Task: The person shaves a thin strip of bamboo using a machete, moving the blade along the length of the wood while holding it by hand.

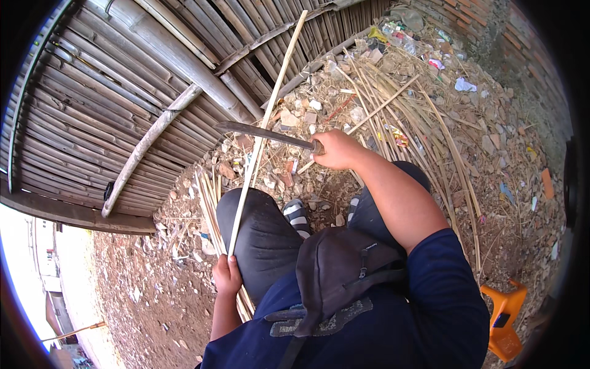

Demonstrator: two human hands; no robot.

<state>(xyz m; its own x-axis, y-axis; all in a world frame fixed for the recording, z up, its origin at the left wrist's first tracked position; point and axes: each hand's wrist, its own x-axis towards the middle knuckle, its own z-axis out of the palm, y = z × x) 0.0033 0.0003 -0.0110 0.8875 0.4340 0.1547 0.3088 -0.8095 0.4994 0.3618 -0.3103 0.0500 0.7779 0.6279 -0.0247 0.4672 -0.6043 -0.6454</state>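
Note:
My left hand is closed around the lower end of a long, pale bamboo strip, beside my left knee. The strip slants up and away, past the knee to the bamboo wall. In my right hand is the handle of a long-bladed knife, its dark blade pointing left. The blade crosses the strip well above my left hand; whether they touch I cannot tell. More split strips lie in a bundle next to my left leg, partly hidden by it.
A bamboo wall curves along the left and far side. Long strips lie piled on the rubble-strewn ground to the right. Beyond stands a brick wall. An orange plastic stool is at the lower right. Litter lies at the far end.

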